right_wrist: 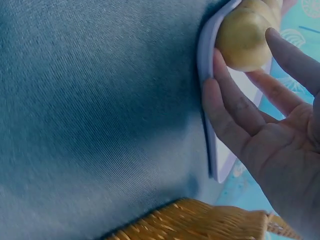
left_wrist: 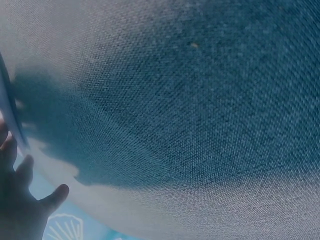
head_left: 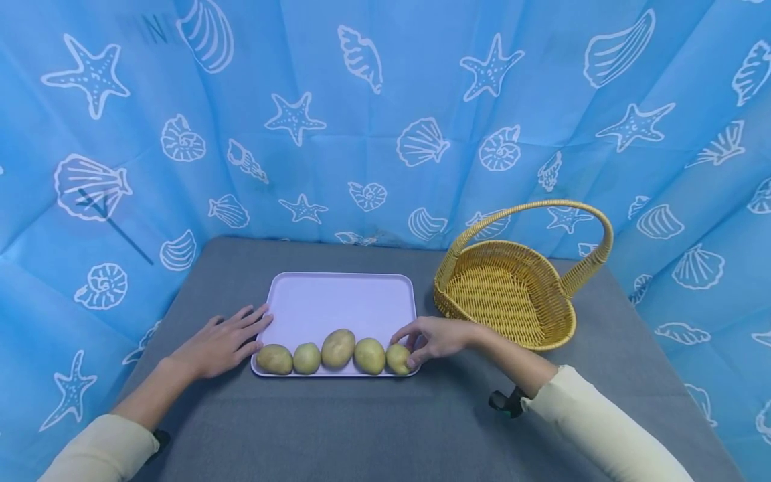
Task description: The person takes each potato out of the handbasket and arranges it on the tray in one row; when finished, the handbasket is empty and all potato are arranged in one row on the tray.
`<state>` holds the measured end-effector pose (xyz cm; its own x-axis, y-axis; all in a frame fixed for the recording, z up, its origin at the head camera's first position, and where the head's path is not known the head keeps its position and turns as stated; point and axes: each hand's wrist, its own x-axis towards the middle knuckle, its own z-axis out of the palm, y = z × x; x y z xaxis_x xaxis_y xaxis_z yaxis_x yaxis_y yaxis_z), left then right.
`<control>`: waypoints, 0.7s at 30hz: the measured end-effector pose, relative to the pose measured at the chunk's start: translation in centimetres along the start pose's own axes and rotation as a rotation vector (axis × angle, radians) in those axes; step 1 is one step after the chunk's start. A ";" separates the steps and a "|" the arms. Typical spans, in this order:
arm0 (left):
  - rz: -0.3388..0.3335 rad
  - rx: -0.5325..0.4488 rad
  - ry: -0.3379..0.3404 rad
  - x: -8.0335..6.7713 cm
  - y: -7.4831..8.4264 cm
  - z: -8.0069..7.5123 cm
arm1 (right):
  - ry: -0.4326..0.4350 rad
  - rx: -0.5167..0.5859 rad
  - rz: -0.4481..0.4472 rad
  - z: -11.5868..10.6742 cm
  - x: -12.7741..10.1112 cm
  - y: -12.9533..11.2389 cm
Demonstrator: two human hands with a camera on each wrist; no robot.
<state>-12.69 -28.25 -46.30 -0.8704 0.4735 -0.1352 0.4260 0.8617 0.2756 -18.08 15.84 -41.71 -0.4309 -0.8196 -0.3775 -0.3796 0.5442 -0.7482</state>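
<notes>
Head view: my right hand (head_left: 435, 339) has a loose grip on the end one of 5 firm yellow-brown potatoes (head_left: 398, 359), at the pale lilac tray's (head_left: 337, 301) front-right corner. I judge it rigid, smooth, best pinched mid-body. Left hand (head_left: 224, 343) lies flat, touching the tray's left edge.

Five potatoes (head_left: 338, 348), one tray (head_left: 337, 304), one basket (head_left: 512, 294)

Looking down from my head, the light is bright, even and soft, with only faint shadows under my hands and beside the basket (head_left: 512, 288). The backdrop (head_left: 385, 100) bows outward toward the edges, a wide-lens warp. My left wrist view is dim and bluish, the grey cloth (left_wrist: 200, 100) grainy up close, with a dark shadow patch at the left. My right wrist view is smeared and soft over the cloth; the potato (right_wrist: 245, 37) catches warm light.
</notes>
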 end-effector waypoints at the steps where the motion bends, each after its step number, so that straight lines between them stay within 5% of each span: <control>1: 0.000 0.003 0.003 0.0 0.1 0.0 | -0.001 -0.001 0.001 -0.2 -0.2 -0.1; 11: 0.008 0.048 0.006 -0.1 0.1 -0.5 | 0.129 -0.040 0.029 -3.4 -5.9 -2.1; 21: 0.010 0.080 0.022 -0.2 0.0 -0.5 | 0.347 -0.117 0.166 -7.0 -16.8 -2.3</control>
<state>-12.63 -28.48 -45.79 -0.8709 0.4786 -0.1112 0.4523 0.8693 0.1994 -15.74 29.59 -29.82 -0.7375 -0.6207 -0.2662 -0.3638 0.6972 -0.6177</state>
